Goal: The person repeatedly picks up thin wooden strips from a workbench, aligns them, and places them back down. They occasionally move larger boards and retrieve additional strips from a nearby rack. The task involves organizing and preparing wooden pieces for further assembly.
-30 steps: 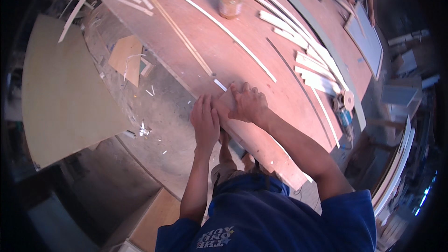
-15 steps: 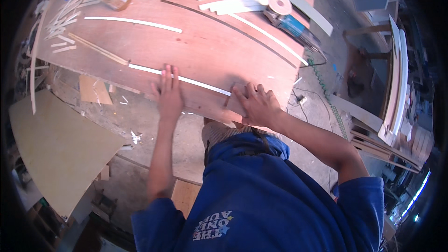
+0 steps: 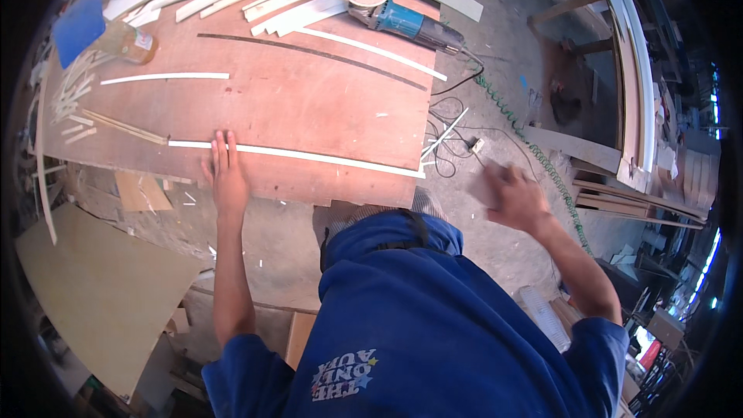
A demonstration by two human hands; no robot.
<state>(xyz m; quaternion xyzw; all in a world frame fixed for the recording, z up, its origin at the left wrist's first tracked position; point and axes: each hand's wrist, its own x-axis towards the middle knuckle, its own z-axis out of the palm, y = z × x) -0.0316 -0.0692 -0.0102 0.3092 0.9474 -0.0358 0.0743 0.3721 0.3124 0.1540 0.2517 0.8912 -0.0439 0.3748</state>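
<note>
A long, narrow white strip point(image 3: 325, 159) lies along the near side of the reddish wooden tabletop point(image 3: 302, 112). My left hand point(image 3: 230, 186) rests on it near its left end, fingers stretched out and flat. Beyond the table's right edge, my right hand point(image 3: 517, 200) hangs in the air, blurred by motion. Its fingers are bent around what looks like a flat tan block, mostly hidden and smeared. Thin tan sticks point(image 3: 124, 126) meet the strip's left end.
An angle grinder point(image 3: 402, 20) with a round disc lies at the far right beside stacked pale strips point(image 3: 298, 4). A dark strip point(image 3: 309, 52) crosses the tabletop. A bottle point(image 3: 143, 45) stands far left. A green coiled hose point(image 3: 542, 156) runs over the floor.
My right hand has swept right, off the strip and past the table's edge, baring the strip's right end. My left hand stays on the strip. The whole view has shifted.
</note>
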